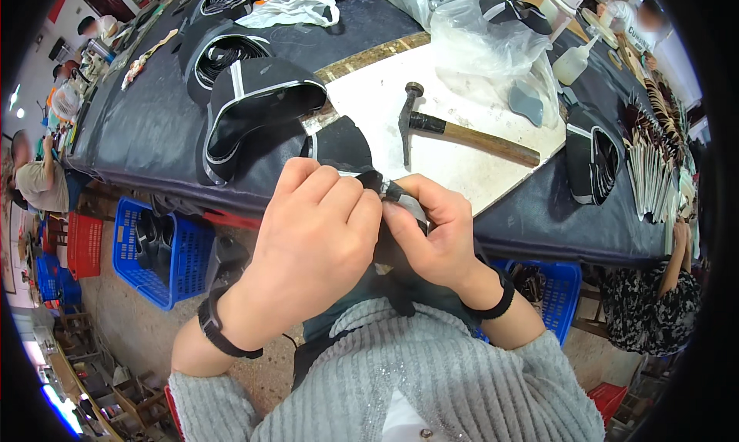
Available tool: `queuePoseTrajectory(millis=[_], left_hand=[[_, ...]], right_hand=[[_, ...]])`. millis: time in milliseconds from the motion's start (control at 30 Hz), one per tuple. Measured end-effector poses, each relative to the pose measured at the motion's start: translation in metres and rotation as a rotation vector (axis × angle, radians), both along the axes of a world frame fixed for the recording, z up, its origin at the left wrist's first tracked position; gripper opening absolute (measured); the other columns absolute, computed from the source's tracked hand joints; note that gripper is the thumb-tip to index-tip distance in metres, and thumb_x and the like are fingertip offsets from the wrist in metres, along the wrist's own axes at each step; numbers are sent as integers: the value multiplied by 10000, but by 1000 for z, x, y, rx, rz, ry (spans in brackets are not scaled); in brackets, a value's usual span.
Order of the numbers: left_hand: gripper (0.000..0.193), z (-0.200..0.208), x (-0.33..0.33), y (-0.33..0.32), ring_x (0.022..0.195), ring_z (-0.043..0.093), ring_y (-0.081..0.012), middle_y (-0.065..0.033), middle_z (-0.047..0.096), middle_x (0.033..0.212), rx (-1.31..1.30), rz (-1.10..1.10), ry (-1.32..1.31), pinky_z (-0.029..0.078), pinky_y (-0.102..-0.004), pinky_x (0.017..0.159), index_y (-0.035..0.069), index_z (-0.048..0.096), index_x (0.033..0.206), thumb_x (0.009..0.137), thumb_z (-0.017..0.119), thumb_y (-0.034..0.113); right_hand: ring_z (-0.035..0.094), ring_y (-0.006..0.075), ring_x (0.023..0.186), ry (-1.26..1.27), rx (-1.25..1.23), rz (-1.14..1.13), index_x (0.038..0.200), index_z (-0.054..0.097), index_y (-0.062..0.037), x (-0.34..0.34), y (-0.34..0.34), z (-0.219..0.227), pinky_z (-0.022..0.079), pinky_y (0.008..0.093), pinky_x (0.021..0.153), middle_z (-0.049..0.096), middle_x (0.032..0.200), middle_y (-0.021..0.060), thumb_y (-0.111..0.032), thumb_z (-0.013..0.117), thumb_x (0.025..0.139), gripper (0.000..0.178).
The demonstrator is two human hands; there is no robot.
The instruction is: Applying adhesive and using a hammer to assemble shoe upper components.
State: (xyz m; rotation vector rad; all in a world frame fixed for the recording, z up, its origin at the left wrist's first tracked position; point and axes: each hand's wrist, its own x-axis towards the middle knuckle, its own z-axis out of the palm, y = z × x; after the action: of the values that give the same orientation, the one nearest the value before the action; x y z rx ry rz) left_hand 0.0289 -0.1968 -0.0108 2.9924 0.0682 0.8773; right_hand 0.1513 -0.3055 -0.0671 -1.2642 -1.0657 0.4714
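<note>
My left hand (319, 230) and my right hand (435, 230) meet at the table's near edge, fingers closed on a black shoe upper (340, 144) with a pale grey edge. Both thumbs and forefingers pinch its rim close together; my left fingers hide part of it. The upper's far part lies at the corner of a white board (377, 95). Just beyond my hands, a hammer (477, 139) with a wooden handle rests on that board. To the left, a larger black upper with grey trim (269, 95) stands on the dark table covering (146, 145).
Nested black uppers (223, 57) stand behind on the left, and more (591, 161) on the right. A clear plastic bag (481, 45) and a squeeze bottle (571, 65) lie farther back. Blue baskets (173, 265) flank me below the table. Other people work along both sides.
</note>
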Motion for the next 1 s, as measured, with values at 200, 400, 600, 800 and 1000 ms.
queuePoseTrajectory(millis=[200, 400, 600, 800, 1000], left_hand=[[157, -3, 2, 4, 607, 540, -239, -57, 575, 665, -445, 78, -114, 440, -330, 634, 42, 602, 710, 605, 680, -45], [132, -6, 3, -2, 662, 534, -238, -62, 526, 683, -160, 58, -170, 424, -358, 680, 45, 561, 698, 647, 667, -15], [144, -7, 5, -6, 622, 562, -183, -46, 563, 661, -327, 127, -250, 394, -287, 503, 30, 594, 739, 651, 645, -72], [82, -18, 6, -18, 633, 584, -149, -76, 579, 708, -736, 215, -287, 439, -260, 549, -3, 586, 834, 785, 639, -40], [135, -19, -6, -6, 638, 599, -309, -115, 556, 784, -508, 131, -136, 479, -365, 538, 21, 545, 923, 827, 627, -28]], right_hand=[[479, 55, 597, 176, -99, 12, 903, 627, 29, -3, -2, 3, 400, 233, 534, 580, 656, 44, -45, 612, 853, 90], [454, 25, 603, 7, -39, -34, 876, 626, 38, -5, 0, 5, 370, 220, 515, 562, 638, 2, -61, 620, 861, 100], [456, 14, 610, 261, -111, -46, 892, 624, 35, -11, 1, 0, 375, 212, 519, 573, 658, -16, -88, 625, 884, 123], [444, -4, 623, 393, -83, -99, 909, 626, 17, -20, 0, -5, 360, 185, 526, 560, 681, -45, -130, 627, 915, 148], [561, 98, 805, 125, -96, -120, 1055, 590, 11, -7, -8, 6, 459, 240, 657, 608, 937, 52, -193, 671, 878, 282]])
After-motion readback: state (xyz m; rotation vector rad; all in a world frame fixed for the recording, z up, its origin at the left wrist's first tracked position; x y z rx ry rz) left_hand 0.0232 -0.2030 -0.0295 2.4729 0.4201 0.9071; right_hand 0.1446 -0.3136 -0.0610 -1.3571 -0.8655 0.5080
